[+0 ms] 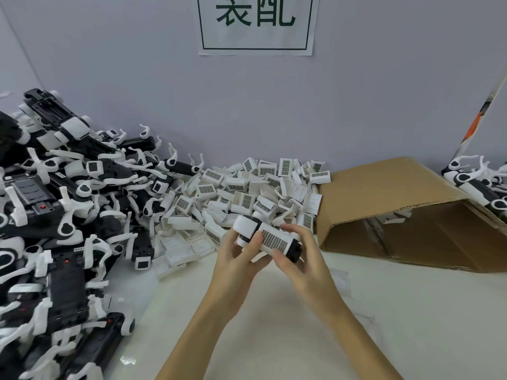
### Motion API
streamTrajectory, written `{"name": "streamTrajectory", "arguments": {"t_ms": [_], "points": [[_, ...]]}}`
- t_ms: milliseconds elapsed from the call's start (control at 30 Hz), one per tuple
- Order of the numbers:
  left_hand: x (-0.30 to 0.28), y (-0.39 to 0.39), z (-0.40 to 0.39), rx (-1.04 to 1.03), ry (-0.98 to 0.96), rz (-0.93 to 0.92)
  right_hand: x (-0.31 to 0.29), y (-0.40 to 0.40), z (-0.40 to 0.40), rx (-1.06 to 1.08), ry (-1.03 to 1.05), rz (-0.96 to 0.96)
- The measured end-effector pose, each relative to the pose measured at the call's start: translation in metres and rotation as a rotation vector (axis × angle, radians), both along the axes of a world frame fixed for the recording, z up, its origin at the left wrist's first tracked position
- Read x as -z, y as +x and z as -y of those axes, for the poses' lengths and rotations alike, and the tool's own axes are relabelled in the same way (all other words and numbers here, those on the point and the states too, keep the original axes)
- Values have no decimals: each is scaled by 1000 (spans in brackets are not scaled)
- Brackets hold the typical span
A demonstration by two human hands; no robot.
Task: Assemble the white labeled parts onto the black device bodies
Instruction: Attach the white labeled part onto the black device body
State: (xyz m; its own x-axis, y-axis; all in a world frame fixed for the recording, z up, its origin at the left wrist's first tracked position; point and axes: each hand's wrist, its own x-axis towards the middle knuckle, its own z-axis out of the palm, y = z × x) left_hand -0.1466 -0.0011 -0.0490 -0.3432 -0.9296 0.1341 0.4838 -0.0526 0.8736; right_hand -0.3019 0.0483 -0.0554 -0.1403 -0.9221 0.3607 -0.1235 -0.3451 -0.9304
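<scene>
From the head view, both hands held one black device body (293, 249) above the pale counter (274, 325). The left hand (236, 259) curled its fingers around the white end, steadying it, while the right hand (299, 250) gripped the white labeled part (274, 240), apparently pressing it home. Loose white labeled parts (247, 193) were heaped just behind, unfinished black bodies (55, 215) were piled at left, and a tipped brown cardboard box (397, 215) crowded the right.
</scene>
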Motion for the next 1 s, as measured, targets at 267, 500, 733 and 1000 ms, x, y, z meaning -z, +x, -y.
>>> {"name": "streamTrajectory", "arguments": {"t_ms": [267,500,733,1000], "points": [[-2,13,1,119,-218,138,-7,-13,1,-9,-58,-98],[-2,22,10,58,-284,296,-4,-6,0,96,-167,-255],[0,20,11,-3,-284,285,-1,1,-2,108,-156,-325],[6,11,10,-10,-240,212,0,1,-2,128,-169,-263]]}}
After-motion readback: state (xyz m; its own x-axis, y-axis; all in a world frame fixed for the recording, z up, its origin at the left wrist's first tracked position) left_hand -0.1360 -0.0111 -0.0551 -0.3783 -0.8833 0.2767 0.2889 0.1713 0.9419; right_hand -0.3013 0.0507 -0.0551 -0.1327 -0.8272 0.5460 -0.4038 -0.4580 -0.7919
